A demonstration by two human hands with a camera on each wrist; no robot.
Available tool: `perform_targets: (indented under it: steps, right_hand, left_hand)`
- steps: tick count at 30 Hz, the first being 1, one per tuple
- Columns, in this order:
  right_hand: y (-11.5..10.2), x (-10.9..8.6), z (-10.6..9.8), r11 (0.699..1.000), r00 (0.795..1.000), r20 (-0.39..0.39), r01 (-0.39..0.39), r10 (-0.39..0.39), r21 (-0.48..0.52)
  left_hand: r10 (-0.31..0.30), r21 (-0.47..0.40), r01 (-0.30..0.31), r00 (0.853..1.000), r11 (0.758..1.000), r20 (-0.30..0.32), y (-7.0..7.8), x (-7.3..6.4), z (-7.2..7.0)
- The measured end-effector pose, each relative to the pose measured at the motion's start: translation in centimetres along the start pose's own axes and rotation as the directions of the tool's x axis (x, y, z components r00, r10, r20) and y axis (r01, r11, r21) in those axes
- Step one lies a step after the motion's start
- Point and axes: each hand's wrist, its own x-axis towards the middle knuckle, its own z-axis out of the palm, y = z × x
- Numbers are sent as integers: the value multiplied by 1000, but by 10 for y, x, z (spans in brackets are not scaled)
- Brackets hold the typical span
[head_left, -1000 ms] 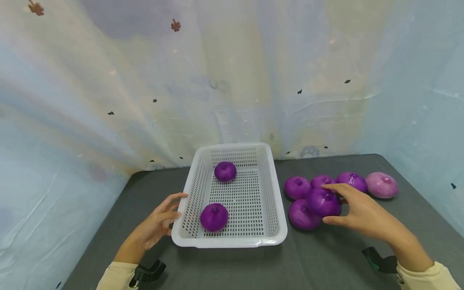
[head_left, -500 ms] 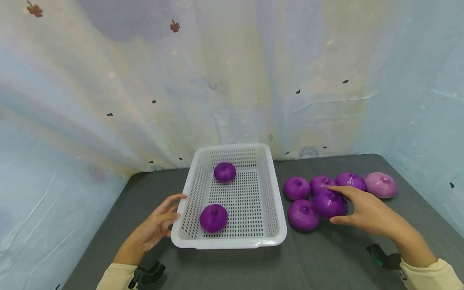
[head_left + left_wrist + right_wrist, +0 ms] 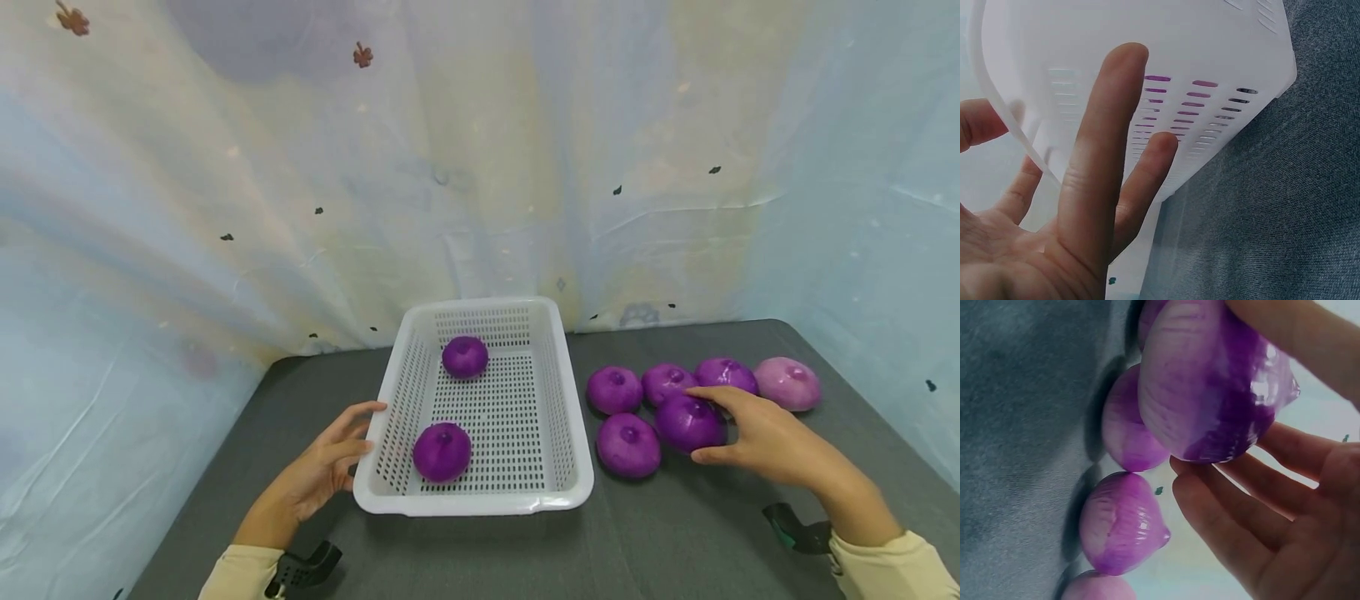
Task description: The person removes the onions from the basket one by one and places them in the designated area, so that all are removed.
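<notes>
There are eight onions (image 3: 692, 423), one white basket (image 3: 472, 503), one dark table (image 3: 637, 533) and two black wrist devices (image 3: 306, 568).

Even light, soft shadows, white glare on held onion (image 3: 1213, 384)

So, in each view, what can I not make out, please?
Head view: underside of the held onion, turned away from view; some fingers of the right hand, hidden behind it.
Left wrist view: onions inside the basket, hidden by its wall except purple patches at the slots.
Right wrist view: lowest onion, cut off by the bottom edge.
</notes>
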Motion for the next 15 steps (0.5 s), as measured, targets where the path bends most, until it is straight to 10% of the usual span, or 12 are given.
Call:
perform_targets:
  steps: [15]
  right_hand:
    - [20, 4, 15, 999, 999, 3, 35, -35, 19]
  left_hand:
    - [6, -16, -6, 1000, 1000, 12, -1, 1, -1]
